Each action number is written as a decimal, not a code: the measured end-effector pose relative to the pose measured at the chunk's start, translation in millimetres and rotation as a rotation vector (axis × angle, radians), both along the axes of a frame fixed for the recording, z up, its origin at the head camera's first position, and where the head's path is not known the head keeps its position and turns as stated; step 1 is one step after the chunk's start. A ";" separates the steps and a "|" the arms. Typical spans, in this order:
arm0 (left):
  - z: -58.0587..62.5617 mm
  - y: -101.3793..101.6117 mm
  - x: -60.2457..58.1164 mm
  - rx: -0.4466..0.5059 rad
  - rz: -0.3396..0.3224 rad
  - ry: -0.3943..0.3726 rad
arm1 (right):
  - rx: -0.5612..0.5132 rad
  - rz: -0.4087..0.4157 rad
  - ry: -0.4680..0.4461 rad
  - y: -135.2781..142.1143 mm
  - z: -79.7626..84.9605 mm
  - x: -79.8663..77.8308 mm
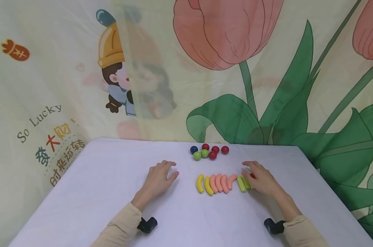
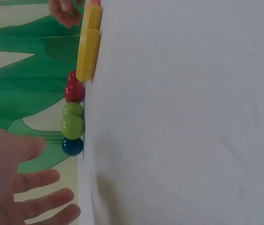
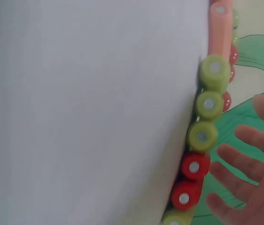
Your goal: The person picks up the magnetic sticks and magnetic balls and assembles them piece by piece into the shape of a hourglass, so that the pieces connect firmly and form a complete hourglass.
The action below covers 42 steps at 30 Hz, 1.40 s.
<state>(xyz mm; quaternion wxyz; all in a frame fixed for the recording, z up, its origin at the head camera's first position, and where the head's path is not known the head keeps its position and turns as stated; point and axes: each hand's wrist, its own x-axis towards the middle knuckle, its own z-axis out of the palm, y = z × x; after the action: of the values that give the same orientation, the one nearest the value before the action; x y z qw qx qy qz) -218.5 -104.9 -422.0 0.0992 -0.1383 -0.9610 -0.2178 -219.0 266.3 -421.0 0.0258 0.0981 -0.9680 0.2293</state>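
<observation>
My left hand (image 1: 158, 178) is held above the white cloth, left of a row of small toy pieces, fingers loosely bent and holding nothing. Yellow banana-shaped pieces (image 1: 200, 184) start the row, followed by several pink curved pieces (image 1: 218, 183) and light green sticks (image 1: 241, 184). Over the row's right end is my right hand (image 1: 262, 180), fingers spread with nothing gripped; it partly hides the green sticks and red pieces (image 1: 252, 175). In the right wrist view, red round-ended pieces (image 3: 194, 167) lie beside the fingers; whether they touch is unclear.
Behind the row sits a cluster of shiny balls: one blue ball (image 1: 194, 149), green balls (image 1: 197, 155) and several red balls (image 1: 225, 149). The white-covered table (image 1: 90, 192) ends at a printed curtain (image 1: 155, 68). Black devices (image 1: 147, 225) are at both wrists.
</observation>
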 end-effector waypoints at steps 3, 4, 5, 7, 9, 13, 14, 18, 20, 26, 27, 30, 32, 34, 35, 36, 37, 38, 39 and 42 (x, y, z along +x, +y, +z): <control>-4.7 6.9 0.0 0.029 -0.017 -0.034 | -0.033 0.001 -0.016 -2.1 -1.9 -1.0; -5.8 9.2 0.1 0.040 -0.027 -0.039 | -0.045 0.002 -0.016 -2.9 -2.4 -1.2; -6.6 11.4 0.2 0.053 -0.035 -0.047 | -0.057 0.002 -0.015 -3.6 -2.9 -1.3; -8.0 16.3 0.1 0.080 -0.050 -0.062 | -0.085 0.000 -0.016 -5.2 -3.8 -1.5; -9.1 21.1 -0.5 0.105 -0.071 -0.070 | -0.108 -0.006 -0.015 -6.8 -4.3 -1.3; -12.3 30.8 -2.9 0.141 -0.107 -0.099 | -0.159 -0.019 -0.018 -11.1 -5.7 -1.3; -13.0 33.2 -3.5 0.150 -0.115 -0.106 | -0.177 -0.020 -0.016 -12.5 -6.2 -1.5; -16.4 42.7 -4.5 0.191 -0.131 -0.129 | -0.256 -0.026 -0.014 -19.1 -9.8 -3.5; -18.1 47.5 -4.5 0.206 -0.134 -0.138 | -0.282 -0.030 -0.009 -22.7 -11.9 -5.0; -22.0 60.3 -4.4 0.211 -0.133 -0.132 | -0.313 -0.032 -0.007 -33.5 -16.1 -7.8; -22.3 61.9 -4.6 0.207 -0.131 -0.128 | -0.316 -0.035 -0.012 -35.0 -16.1 -7.6; -22.2 65.1 -4.7 0.196 -0.124 -0.121 | -0.315 -0.048 -0.026 -38.1 -16.2 -7.0; -22.5 66.6 -4.6 0.187 -0.117 -0.117 | -0.312 -0.054 -0.031 -39.1 -16.2 -6.9; -23.0 67.8 -4.4 0.184 -0.112 -0.112 | -0.312 -0.055 -0.028 -39.8 -16.5 -7.3; -23.2 68.4 -4.3 0.179 -0.108 -0.110 | -0.311 -0.054 -0.025 -40.1 -16.6 -7.5; -23.4 69.0 -4.3 0.177 -0.106 -0.107 | -0.313 -0.053 -0.024 -40.5 -16.6 -7.7; -23.4 69.8 -4.3 0.178 -0.104 -0.102 | -0.314 -0.051 -0.022 -40.9 -16.5 -8.0; -23.6 70.5 -4.3 0.178 -0.102 -0.096 | -0.314 -0.051 -0.021 -41.6 -16.4 -8.3; -23.7 71.3 -4.4 0.177 -0.097 -0.094 | -0.315 -0.051 -0.020 -42.2 -16.3 -8.7; -24.0 73.6 -4.6 0.166 -0.078 -0.083 | -0.318 -0.051 -0.019 -44.7 -15.7 -10.1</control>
<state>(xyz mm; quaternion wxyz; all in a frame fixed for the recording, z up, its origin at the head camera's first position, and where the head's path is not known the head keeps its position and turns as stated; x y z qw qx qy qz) -223.0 -31.3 -446.0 0.0621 -0.1580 -0.9368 -0.3059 -229.0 221.5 -436.7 0.0376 0.0657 -0.9219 0.3800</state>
